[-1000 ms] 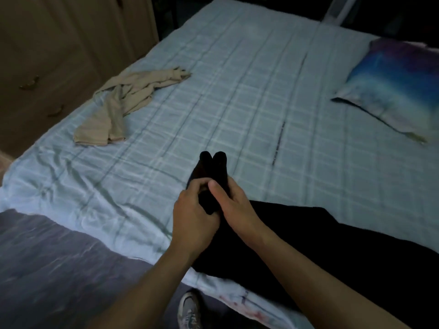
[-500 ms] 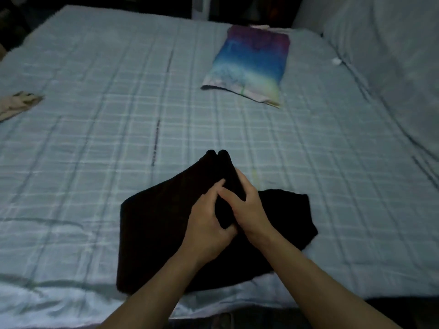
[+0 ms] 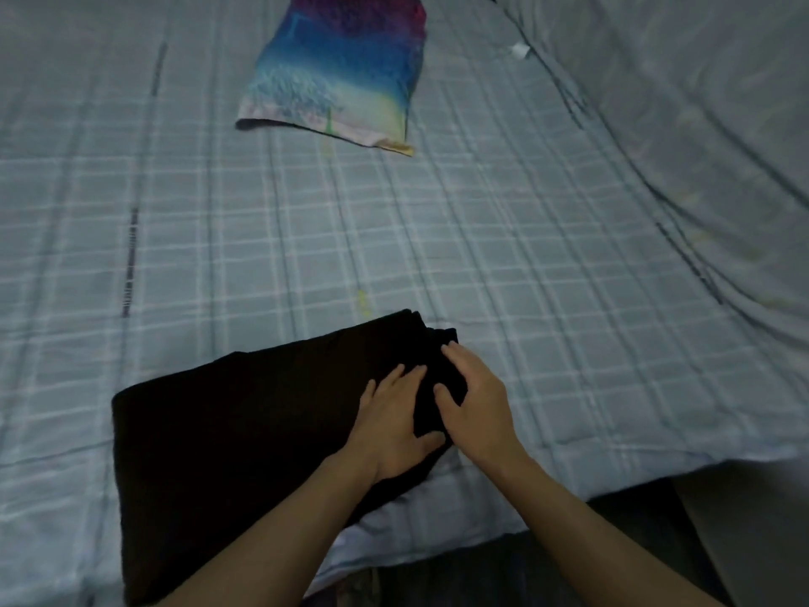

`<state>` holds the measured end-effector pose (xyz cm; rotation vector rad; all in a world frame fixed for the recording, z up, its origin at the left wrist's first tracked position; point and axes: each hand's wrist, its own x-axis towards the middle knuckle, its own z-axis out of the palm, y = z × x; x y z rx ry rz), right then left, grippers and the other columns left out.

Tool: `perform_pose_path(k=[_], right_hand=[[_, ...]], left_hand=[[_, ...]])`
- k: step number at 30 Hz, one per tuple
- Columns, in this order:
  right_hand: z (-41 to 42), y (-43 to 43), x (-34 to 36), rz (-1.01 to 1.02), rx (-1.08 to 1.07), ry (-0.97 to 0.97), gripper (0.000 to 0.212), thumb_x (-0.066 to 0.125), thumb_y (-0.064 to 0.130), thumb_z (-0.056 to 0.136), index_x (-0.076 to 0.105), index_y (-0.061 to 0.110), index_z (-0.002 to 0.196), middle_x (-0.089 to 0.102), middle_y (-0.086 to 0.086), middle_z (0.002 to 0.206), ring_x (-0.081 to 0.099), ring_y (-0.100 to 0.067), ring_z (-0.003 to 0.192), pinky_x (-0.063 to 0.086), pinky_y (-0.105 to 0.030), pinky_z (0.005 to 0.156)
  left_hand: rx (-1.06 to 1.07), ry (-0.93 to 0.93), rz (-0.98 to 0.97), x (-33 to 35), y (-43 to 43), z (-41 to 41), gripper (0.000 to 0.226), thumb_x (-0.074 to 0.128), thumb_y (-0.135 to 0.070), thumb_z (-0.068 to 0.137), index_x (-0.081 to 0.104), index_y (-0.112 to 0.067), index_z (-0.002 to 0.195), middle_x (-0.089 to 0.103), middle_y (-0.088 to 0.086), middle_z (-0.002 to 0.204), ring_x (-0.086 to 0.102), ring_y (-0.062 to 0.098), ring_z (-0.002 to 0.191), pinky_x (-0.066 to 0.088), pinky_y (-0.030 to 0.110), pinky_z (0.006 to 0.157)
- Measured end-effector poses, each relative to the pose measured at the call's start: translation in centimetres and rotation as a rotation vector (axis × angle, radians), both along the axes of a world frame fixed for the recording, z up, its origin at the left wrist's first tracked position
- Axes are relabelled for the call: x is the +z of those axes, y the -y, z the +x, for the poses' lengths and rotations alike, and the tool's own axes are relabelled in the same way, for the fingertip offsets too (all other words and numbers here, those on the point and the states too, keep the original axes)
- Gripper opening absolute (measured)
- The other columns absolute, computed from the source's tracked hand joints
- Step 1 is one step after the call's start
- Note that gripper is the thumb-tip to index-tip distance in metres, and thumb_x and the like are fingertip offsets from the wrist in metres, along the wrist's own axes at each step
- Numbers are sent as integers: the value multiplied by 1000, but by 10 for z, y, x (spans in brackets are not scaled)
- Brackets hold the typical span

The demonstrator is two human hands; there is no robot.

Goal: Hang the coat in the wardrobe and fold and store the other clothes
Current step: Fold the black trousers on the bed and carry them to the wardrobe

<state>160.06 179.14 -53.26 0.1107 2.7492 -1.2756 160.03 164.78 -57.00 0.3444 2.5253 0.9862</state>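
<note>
The garment (image 3: 227, 431) lies at the bed's (image 3: 525, 256) front edge, with the pillow (image 3: 337, 67) well behind it. The left hand (image 3: 394, 427) and right hand (image 3: 477, 405) lie on its right end.

This is a bedroom in a home, dimly lit. A wide mattress under a pale blue checked cotton sheet (image 3: 481, 238) fills nearly the whole frame. A soft rectangular pillow in a purple, blue and yellow gradient cover (image 3: 337, 67) lies at the upper centre. A black folded garment (image 3: 227, 431) rests flat near the bed's edge at the lower left. Grey-blue wrinkled fabric (image 3: 700, 124) rises at the upper right.
</note>
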Motion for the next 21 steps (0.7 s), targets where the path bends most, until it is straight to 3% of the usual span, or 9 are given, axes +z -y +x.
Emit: perform_pose_path(k=[5, 11, 14, 17, 21], right_hand=[[-8, 5, -22, 36, 70, 15, 54, 61, 15, 95, 45, 16, 147, 38, 0, 155, 31, -13, 145, 27, -38, 121], [-29, 18, -50, 214, 250, 7, 62, 60, 25, 97, 33, 24, 153, 18, -3, 164, 9, -17, 152, 11, -29, 122], [-32, 15, -70, 263, 292, -19, 64, 60, 27, 97, 30, 24, 154, 11, -6, 165, 4, -19, 153, 14, -37, 124], [-30, 9, -93, 444, 371, -63, 71, 58, 32, 96, 23, 21, 156, 1, -9, 166, -1, -24, 153, 19, -47, 122], [-34, 9, -107, 503, 382, -63, 75, 56, 34, 96, 14, 24, 158, -6, -7, 166, -5, -24, 153, 19, -48, 122]], left_hand=[[73, -108, -92, -9, 18, -7, 75, 56, -44, 94, 19, -25, 156, 17, -8, 163, 5, 10, 150, 6, 40, 124], [62, -193, -370, -16, 42, -25, 74, 48, -44, 97, 9, -29, 157, -3, -2, 166, -7, 17, 152, 1, 45, 123], [3, -166, -466, -29, 45, -29, 81, 48, -52, 95, 0, -32, 157, -13, 0, 165, -14, 22, 151, -2, 50, 122], [-48, -101, -496, -47, 43, -31, 85, 44, -58, 95, -7, -31, 157, -20, 1, 163, -20, 23, 149, -7, 52, 120], [-57, -67, -523, -65, 37, -37, 87, 43, -61, 94, -13, -32, 155, -24, 1, 162, -25, 23, 148, -12, 53, 119]])
